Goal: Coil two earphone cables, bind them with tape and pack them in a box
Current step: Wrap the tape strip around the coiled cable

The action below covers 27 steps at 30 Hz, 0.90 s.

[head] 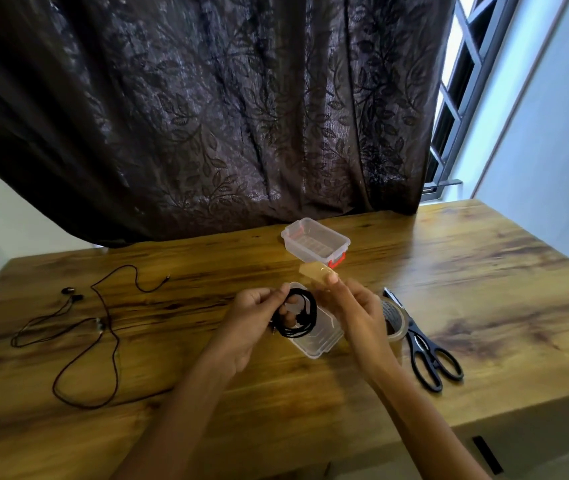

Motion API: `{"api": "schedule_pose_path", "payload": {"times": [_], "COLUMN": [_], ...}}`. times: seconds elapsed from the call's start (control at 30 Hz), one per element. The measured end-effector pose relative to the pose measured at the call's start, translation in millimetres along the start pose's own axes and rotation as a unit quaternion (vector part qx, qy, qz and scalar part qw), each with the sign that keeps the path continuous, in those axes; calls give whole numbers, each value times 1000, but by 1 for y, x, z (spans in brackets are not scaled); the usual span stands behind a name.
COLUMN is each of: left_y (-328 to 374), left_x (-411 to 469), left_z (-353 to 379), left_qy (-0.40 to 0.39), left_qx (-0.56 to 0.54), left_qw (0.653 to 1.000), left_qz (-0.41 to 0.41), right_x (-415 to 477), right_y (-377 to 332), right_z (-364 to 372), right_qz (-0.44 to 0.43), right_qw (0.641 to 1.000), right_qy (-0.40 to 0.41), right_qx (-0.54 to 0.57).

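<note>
Tape strip (316,270) pinched in right hand (359,310) could fold onto itself before reaching coiled cable (296,332) pinched in left hand (251,317).

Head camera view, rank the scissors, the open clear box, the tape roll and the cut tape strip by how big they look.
1. scissors, longest, but nearer the camera than the box.
2. clear box.
3. tape roll, partly hidden behind the right hand, so unsure.
4. tape strip, smallest.
</note>
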<state>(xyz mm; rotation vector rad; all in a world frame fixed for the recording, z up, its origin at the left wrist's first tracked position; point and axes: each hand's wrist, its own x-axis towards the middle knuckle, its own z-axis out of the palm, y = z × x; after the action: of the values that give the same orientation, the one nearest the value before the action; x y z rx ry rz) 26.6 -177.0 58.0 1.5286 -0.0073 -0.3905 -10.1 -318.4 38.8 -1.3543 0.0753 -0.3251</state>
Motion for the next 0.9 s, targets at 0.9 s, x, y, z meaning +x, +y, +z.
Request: {"api": "schedule_pose_path", "payload": {"times": [0.9], "left_y": [72], "left_x": [10], "left_z": [41], "left_qy": [-68], "left_qx": [143], "left_qw": [951], "left_qz": [266], "right_x": [28], "right_y": [-52], "right_z": [-26], "right_qz": [-579], "right_qw": [597], "right_qy": [132], "right_qx": [-539]}}
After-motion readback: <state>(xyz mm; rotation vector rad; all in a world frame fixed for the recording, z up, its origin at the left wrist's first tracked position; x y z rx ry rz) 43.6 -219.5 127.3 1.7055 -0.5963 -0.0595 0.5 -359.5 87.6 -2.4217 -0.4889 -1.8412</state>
